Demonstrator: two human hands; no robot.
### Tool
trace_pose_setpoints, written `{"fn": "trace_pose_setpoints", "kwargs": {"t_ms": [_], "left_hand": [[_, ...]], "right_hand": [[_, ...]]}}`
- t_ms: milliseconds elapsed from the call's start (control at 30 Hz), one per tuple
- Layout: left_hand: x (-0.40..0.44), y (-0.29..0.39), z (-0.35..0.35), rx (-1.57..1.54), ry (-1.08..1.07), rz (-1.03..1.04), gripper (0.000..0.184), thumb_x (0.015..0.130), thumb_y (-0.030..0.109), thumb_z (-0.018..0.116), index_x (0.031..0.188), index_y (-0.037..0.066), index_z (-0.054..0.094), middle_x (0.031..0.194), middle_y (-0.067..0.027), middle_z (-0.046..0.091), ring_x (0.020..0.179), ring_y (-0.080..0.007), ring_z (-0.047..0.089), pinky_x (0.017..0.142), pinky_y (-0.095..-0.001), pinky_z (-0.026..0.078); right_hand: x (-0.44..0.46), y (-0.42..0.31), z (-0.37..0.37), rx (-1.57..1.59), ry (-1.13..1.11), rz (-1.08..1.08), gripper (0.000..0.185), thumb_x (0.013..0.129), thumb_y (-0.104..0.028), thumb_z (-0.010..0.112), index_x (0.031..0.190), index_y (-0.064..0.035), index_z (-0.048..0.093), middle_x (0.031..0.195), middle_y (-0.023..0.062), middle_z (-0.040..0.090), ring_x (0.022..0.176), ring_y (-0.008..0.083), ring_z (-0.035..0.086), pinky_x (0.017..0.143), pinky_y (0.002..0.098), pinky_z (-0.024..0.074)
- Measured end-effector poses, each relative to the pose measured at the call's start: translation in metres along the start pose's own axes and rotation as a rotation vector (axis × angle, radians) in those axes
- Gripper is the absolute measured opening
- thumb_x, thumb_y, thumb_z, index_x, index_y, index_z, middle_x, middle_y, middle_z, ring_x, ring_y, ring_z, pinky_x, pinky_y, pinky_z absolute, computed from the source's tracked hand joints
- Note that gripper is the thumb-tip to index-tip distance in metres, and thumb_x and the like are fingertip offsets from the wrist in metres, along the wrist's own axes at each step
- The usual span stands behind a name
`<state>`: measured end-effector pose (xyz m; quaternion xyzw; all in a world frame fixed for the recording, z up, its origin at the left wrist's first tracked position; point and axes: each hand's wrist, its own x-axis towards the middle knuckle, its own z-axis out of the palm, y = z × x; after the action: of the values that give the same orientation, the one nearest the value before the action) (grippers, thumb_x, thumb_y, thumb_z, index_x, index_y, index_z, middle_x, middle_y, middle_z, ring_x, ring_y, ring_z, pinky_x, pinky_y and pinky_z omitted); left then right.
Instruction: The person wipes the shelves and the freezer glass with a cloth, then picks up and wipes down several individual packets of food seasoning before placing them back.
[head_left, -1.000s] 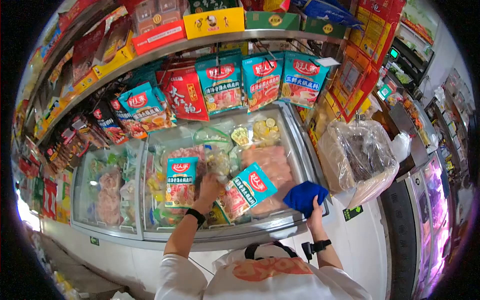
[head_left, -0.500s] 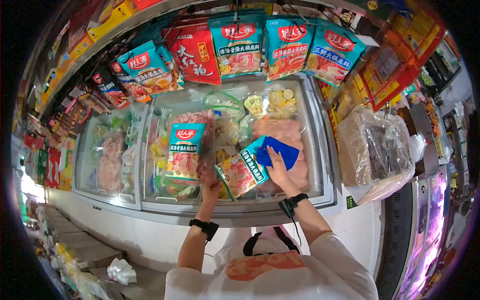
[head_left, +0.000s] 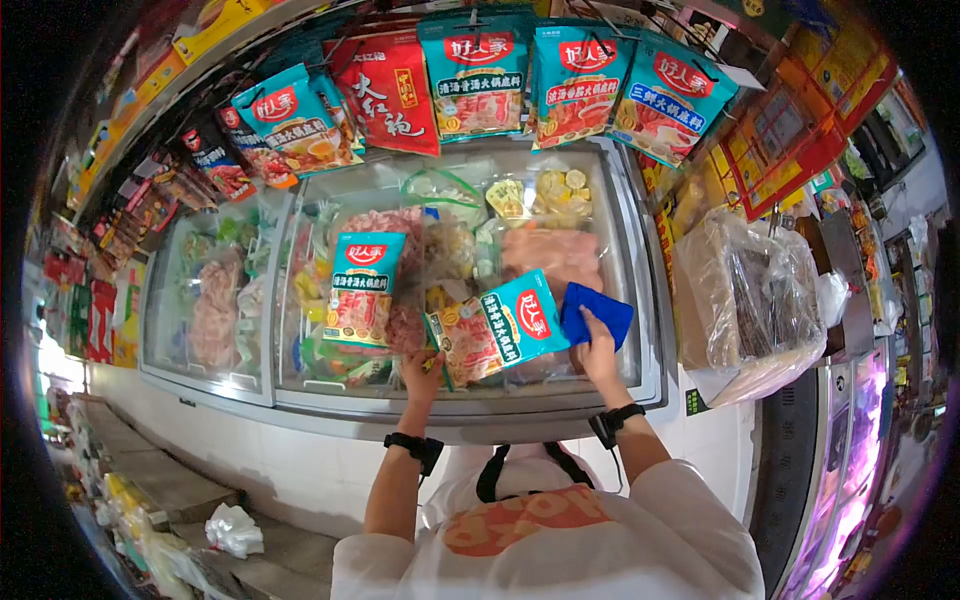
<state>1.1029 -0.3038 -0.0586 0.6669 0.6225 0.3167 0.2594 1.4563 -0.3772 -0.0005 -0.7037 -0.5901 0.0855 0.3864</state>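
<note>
A teal hot pot soup base packet (head_left: 503, 328) lies tilted on the freezer's glass lid. My left hand (head_left: 420, 374) is closed on its lower left edge. My right hand (head_left: 598, 350) grips a folded blue cloth (head_left: 597, 317) with the thumb and fingers, just beyond the packet's right end. A second teal soup base packet (head_left: 362, 290) lies upright on the glass to the left, above my left hand. Part of my left hand's grip is hidden by the fingers.
The chest freezer (head_left: 440, 405) holds bagged frozen food beneath its glass. Several soup base packets (head_left: 478, 80) hang along the back, among them a red packet (head_left: 385, 95). A plastic-covered box (head_left: 745, 300) stands at the right. Shelf steps (head_left: 150, 460) lie at the lower left.
My right hand has slid the blue cloth rightward off the packet's end, uncovering its red logo. My left hand keeps hold of the packet's edge.
</note>
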Motion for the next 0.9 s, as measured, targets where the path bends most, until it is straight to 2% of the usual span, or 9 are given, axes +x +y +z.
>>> {"fn": "trace_pose_setpoints", "kwargs": {"t_ms": [133, 233, 367, 433, 500, 567, 600, 700, 900], "left_hand": [[0.003, 0.005, -0.004, -0.167, -0.016, -0.048, 0.026, 0.077, 0.029, 0.075, 0.082, 0.005, 0.068, 0.091, -0.0115, 0.053, 0.082, -0.0281, 0.055, 0.067, -0.0387, 0.044], [0.003, 0.009, -0.006, -0.137, -0.009, -0.032, 0.026, 0.076, 0.029, 0.076, 0.081, 0.005, 0.068, 0.090, -0.0119, 0.054, 0.079, -0.0283, 0.056, 0.064, -0.0395, 0.044], [0.007, -0.007, -0.002, -0.103, -0.069, -0.048, 0.024, 0.075, 0.027, 0.076, 0.079, 0.005, 0.068, 0.087, -0.0139, 0.059, 0.079, -0.0308, 0.057, 0.066, -0.0416, 0.044], [0.004, -0.010, -0.001, -0.092, -0.056, -0.031, 0.024, 0.074, 0.027, 0.076, 0.079, 0.005, 0.068, 0.086, -0.0143, 0.059, 0.080, -0.0314, 0.057, 0.066, -0.0418, 0.044], [0.005, -0.010, -0.001, -0.083, -0.043, -0.010, 0.024, 0.074, 0.027, 0.076, 0.079, 0.005, 0.068, 0.085, -0.0147, 0.060, 0.081, -0.0321, 0.057, 0.066, -0.0419, 0.044], [0.006, -0.017, 0.002, -0.113, -0.026, 0.012, 0.025, 0.074, 0.028, 0.076, 0.080, 0.005, 0.069, 0.084, -0.0146, 0.060, 0.082, -0.0319, 0.058, 0.068, -0.0417, 0.044], [0.006, -0.019, 0.003, -0.114, -0.025, 0.010, 0.025, 0.074, 0.028, 0.076, 0.080, 0.005, 0.069, 0.084, -0.0146, 0.060, 0.082, -0.0319, 0.058, 0.068, -0.0417, 0.044], [0.008, -0.007, -0.005, -0.127, -0.060, -0.015, 0.025, 0.074, 0.027, 0.076, 0.080, 0.004, 0.069, 0.081, -0.0149, 0.060, 0.078, -0.0316, 0.058, 0.067, -0.0412, 0.045], [0.010, 0.006, -0.009, -0.151, -0.037, 0.051, 0.027, 0.074, 0.025, 0.077, 0.080, 0.001, 0.068, 0.078, -0.0140, 0.060, 0.070, -0.0288, 0.059, 0.061, -0.0380, 0.047]], "right_hand": [[0.027, -0.002, 0.026, 0.199, 0.094, 0.479, 0.032, 0.079, 0.000, 0.048, 0.110, 0.0032, 0.056, 0.100, 0.0229, 0.062, 0.090, 0.0432, 0.058, 0.080, 0.0458, 0.0454], [0.042, -0.032, 0.035, 0.092, -0.187, -0.167, 0.049, 0.074, 0.009, 0.044, 0.121, 0.0013, 0.053, 0.120, 0.0250, 0.055, 0.114, 0.0381, 0.052, 0.097, 0.0416, 0.0415], [0.053, -0.017, 0.039, 0.076, -0.351, -0.144, 0.058, 0.068, 0.012, 0.047, 0.125, 0.0023, 0.051, 0.130, 0.0242, 0.048, 0.125, 0.0341, 0.044, 0.108, 0.0397, 0.0309], [0.063, -0.004, 0.043, -0.082, -0.146, -0.089, 0.060, 0.067, 0.013, 0.046, 0.125, 0.0001, 0.051, 0.129, 0.0236, 0.049, 0.123, 0.0332, 0.046, 0.106, 0.0389, 0.0345], [0.075, -0.003, 0.045, -0.047, -0.071, -0.026, 0.054, 0.070, 0.008, 0.049, 0.124, 0.0016, 0.052, 0.124, 0.0260, 0.051, 0.119, 0.0365, 0.048, 0.102, 0.0409, 0.0383], [0.085, -0.022, 0.046, 0.078, -0.219, 0.516, 0.051, 0.072, 0.003, 0.052, 0.123, 0.0032, 0.051, 0.118, 0.0290, 0.053, 0.113, 0.0410, 0.051, 0.096, 0.0441, 0.0417], [0.082, -0.030, 0.044, 0.081, -0.318, 0.365, 0.053, 0.070, 0.003, 0.053, 0.122, 0.0060, 0.050, 0.115, 0.0328, 0.053, 0.103, 0.0460, 0.054, 0.089, 0.0464, 0.0450], [0.066, -0.034, 0.052, 0.107, -0.316, -0.181, 0.062, 0.067, 0.011, 0.046, 0.129, 0.0036, 0.045, 0.131, 0.0272, 0.046, 0.124, 0.0363, 0.043, 0.107, 0.0431, 0.0317], [0.086, -0.008, 0.074, 0.136, -0.221, 0.050, 0.069, 0.065, 0.016, 0.042, 0.132, 0.0035, 0.042, 0.135, 0.0246, 0.043, 0.130, 0.0349, 0.037, 0.113, 0.0420, 0.0219]]}}
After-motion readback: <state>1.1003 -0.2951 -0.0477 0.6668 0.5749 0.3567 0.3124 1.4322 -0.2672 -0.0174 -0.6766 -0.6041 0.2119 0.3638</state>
